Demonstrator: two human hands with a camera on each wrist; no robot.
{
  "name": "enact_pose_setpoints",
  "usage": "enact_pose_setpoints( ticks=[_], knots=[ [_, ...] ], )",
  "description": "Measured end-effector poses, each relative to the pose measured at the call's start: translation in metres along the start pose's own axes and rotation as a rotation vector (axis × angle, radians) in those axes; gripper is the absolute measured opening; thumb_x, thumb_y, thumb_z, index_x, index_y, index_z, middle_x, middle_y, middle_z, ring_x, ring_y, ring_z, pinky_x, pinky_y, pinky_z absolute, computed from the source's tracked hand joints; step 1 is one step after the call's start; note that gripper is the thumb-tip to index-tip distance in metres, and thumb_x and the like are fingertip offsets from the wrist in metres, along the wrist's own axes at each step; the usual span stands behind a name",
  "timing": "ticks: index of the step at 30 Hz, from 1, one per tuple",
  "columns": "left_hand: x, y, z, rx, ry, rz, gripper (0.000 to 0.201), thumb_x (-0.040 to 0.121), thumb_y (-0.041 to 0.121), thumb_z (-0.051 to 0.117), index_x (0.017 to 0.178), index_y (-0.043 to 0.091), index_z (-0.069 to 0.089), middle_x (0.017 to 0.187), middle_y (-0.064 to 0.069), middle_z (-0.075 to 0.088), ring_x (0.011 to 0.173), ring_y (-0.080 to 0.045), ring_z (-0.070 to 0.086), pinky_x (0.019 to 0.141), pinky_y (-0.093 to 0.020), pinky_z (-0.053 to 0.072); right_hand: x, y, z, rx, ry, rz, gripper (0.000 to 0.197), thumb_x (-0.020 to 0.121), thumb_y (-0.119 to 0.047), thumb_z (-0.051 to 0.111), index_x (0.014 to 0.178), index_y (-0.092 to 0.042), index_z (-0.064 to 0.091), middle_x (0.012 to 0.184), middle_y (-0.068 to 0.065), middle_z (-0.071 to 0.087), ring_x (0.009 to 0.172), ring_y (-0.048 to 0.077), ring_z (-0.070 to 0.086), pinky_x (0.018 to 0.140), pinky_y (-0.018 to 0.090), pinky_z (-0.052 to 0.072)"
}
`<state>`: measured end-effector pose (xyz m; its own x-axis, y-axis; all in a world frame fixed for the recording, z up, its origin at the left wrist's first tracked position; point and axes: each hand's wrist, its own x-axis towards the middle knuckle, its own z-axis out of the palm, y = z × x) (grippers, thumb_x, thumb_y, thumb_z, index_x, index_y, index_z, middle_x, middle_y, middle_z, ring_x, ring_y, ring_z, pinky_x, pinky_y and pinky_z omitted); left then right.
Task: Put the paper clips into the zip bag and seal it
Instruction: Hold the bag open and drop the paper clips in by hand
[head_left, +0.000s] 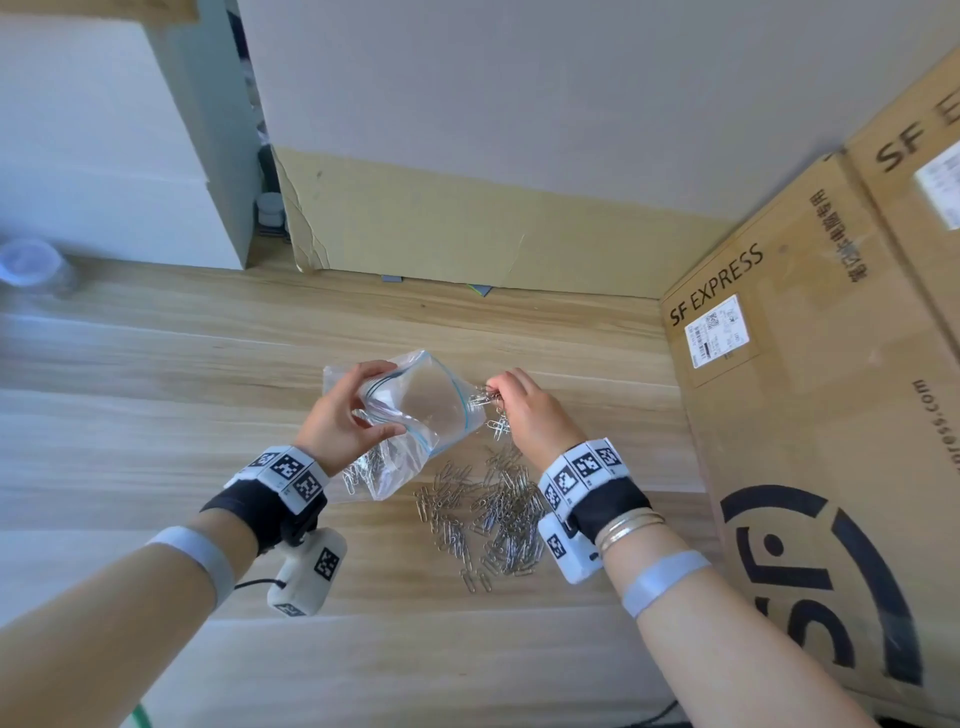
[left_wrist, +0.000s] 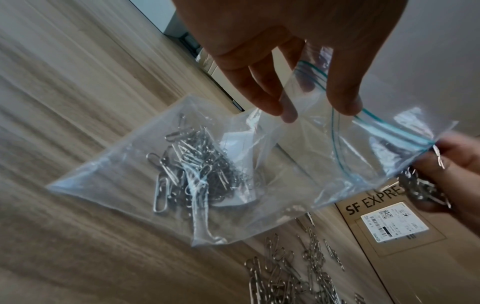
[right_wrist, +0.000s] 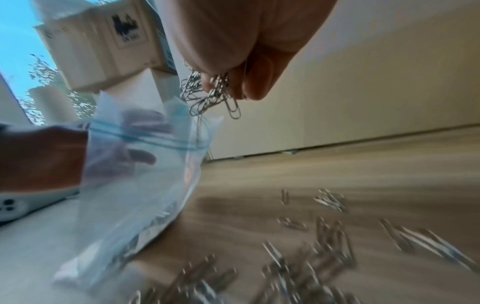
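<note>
Head view: left hand (head_left: 343, 410) pinches the zip bag (head_left: 415, 415) mouth open above the table (head_left: 156, 364), right hand (head_left: 524, 410) clutching paper clips (head_left: 485, 400) just beside its rim, loose pile (head_left: 493, 514) below.

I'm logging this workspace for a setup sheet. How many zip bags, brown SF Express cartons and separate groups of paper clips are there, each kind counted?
Zip bags: 1, the zip bag held by the left hand.
SF Express cartons: 2, the near carton and the far carton.
Paper clip groups: 3, clips in the bag, clips in the right hand, the loose pile.
Total: 6
</note>
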<state>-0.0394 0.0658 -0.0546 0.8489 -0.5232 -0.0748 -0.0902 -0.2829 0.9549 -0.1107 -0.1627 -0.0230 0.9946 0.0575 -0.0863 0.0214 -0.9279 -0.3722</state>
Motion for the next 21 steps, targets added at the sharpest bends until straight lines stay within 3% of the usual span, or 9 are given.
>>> enact_pose_setpoints(
  ticks=[3,7,11,13,15,17,19,21],
  knots=[
    [0.000,0.002,0.000,-0.015,-0.001,-0.004,0.073,0.064,0.005,0.079,0.105,0.052,0.042,0.115,0.032,0.050,0.085,-0.030,0.060,0.070,-0.028,0.055,0.012,-0.020,-0.011,0.014,0.051,-0.119,0.021,0.088,-0.009,0.040,0.104,-0.002,0.052,0.104,0.018,0.057,0.077,0.034,0.062,0.064,0.046,0.055],
    [0.000,0.007,0.000,-0.006,-0.029,0.032,0.071,0.064,0.009,0.078,0.109,0.049,0.040,0.121,0.025,0.045,0.089,-0.022,0.061,0.075,-0.028,0.055,0.031,-0.050,-0.004,-0.057,-0.057,-0.186,0.023,0.089,-0.002,0.048,0.111,-0.004,0.048,0.110,0.016,0.055,0.069,0.028,0.060,0.057,0.037,0.053],
    [-0.002,0.004,-0.002,0.002,-0.038,0.031,0.067,0.065,0.010,0.078,0.115,0.039,0.044,0.120,0.028,0.047,0.087,-0.018,0.062,0.077,-0.035,0.055,0.041,-0.058,0.004,-0.030,-0.109,-0.229,0.023,0.088,-0.006,0.053,0.110,-0.002,0.054,0.113,0.016,0.056,0.079,0.036,0.061,0.065,0.039,0.049],
    [-0.002,0.002,-0.003,-0.008,-0.023,0.019,0.070,0.065,0.008,0.079,0.110,0.048,0.044,0.114,0.036,0.050,0.081,-0.017,0.060,0.073,-0.034,0.055,0.041,-0.060,0.002,0.006,-0.156,-0.238,0.025,0.088,-0.015,0.055,0.111,-0.007,0.059,0.115,0.012,0.058,0.092,0.031,0.060,0.075,0.037,0.048],
    [-0.001,0.001,-0.005,-0.005,-0.012,0.023,0.073,0.065,0.007,0.079,0.104,0.059,0.045,0.111,0.042,0.048,0.080,-0.015,0.059,0.072,-0.030,0.055,0.039,-0.057,-0.004,0.076,-0.177,-0.213,0.025,0.090,-0.024,0.052,0.112,-0.016,0.061,0.115,0.004,0.063,0.099,0.022,0.059,0.083,0.034,0.047],
    [-0.002,0.001,-0.006,0.007,-0.006,0.020,0.078,0.065,0.007,0.078,0.099,0.068,0.043,0.110,0.047,0.046,0.080,-0.014,0.059,0.071,-0.025,0.055,0.033,-0.048,-0.011,0.162,-0.067,-0.172,0.022,0.091,-0.024,0.050,0.106,-0.018,0.064,0.102,0.002,0.069,0.087,0.016,0.064,0.080,0.029,0.051],
    [-0.002,0.001,-0.008,0.008,0.006,0.012,0.080,0.066,0.006,0.078,0.096,0.071,0.041,0.108,0.050,0.045,0.082,-0.019,0.059,0.069,-0.024,0.055,0.028,-0.027,-0.013,0.261,0.128,-0.024,0.019,0.092,-0.019,0.048,0.097,-0.014,0.066,0.085,0.004,0.071,0.070,0.013,0.063,0.069,0.029,0.055],
    [-0.002,0.000,-0.009,0.017,0.014,0.012,0.079,0.067,0.007,0.078,0.096,0.071,0.041,0.109,0.050,0.044,0.085,-0.027,0.060,0.070,-0.028,0.055,0.025,0.006,-0.005,0.308,0.188,0.179,0.020,0.092,-0.019,0.046,0.100,-0.015,0.064,0.096,0.005,0.069,0.076,0.015,0.063,0.073,0.029,0.052]
  ],
)
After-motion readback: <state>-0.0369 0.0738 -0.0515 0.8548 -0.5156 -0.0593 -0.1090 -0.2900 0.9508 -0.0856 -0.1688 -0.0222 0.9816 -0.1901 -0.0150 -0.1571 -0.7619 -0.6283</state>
